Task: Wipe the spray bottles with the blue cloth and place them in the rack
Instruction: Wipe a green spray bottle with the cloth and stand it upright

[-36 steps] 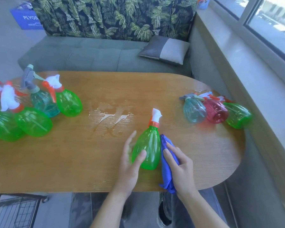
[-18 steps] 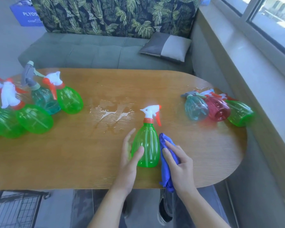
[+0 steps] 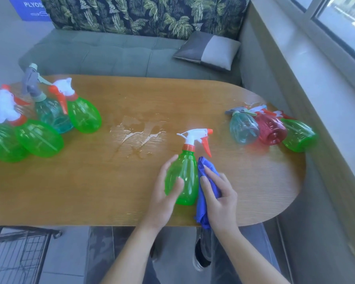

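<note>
The left hand (image 3: 164, 193) grasps the green bottle (image 3: 182, 179), which stands near the front edge of the table (image 3: 90, 191), thumb on the near face and fingers around its left side. The right hand (image 3: 217, 193) holds the blue cloth (image 3: 203, 189) and presses it flat against the right side of the bottle; the loose end of the cloth hangs over the table edge. To wipe well, I think the left hand should turn the bottle slowly while the cloth stays pressed, so every side is passed, then the neck and the white trigger (image 3: 195, 135). The plastic looks smooth and light, so a firm hold is needed or it may slip or tip. A puddle (image 3: 137, 136) lies just behind the bottle; better to keep the cloth away from it. The wire rack (image 3: 19, 253) is below the left front of the table.
</note>
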Demonstrator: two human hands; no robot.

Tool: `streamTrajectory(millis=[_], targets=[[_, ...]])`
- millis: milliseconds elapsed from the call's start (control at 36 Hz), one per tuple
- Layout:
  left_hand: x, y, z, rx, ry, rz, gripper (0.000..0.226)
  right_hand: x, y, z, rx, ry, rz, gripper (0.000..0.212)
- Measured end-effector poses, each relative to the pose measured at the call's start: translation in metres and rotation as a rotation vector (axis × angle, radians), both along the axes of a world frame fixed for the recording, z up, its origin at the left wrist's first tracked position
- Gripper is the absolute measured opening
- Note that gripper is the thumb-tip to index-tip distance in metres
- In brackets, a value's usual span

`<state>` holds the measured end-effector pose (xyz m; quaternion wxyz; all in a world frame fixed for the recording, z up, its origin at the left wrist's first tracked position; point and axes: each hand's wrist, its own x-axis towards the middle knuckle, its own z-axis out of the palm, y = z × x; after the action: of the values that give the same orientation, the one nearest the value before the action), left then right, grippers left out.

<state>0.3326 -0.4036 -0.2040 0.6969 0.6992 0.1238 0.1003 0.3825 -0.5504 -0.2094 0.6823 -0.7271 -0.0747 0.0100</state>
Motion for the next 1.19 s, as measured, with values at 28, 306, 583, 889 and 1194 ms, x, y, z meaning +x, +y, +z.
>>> streamTrajectory(millis=[28, 306, 583, 889, 1194], targets=[[0.000, 0.001, -0.001, 0.018, 0.000, -0.003, 0.089, 0.000, 0.001, 0.001, -0.028, -0.031, 0.003, 0.027], [0.003, 0.003, -0.009, -0.050, -0.050, 0.074, 0.086, 0.034, -0.008, 0.024, -0.567, -0.729, 0.103, 0.025], [0.002, 0.000, -0.008, -0.071, -0.021, 0.059, 0.085, 0.088, -0.001, 0.055, -0.836, -0.812, -0.020, 0.021], [0.002, 0.000, -0.010, -0.066, -0.001, 0.074, 0.086, 0.084, 0.003, 0.054, -0.821, -0.888, 0.161, 0.023], [0.001, 0.003, -0.008, -0.087, 0.002, 0.075, 0.087, 0.080, 0.005, 0.054, -0.776, -0.891, 0.237, 0.028]])
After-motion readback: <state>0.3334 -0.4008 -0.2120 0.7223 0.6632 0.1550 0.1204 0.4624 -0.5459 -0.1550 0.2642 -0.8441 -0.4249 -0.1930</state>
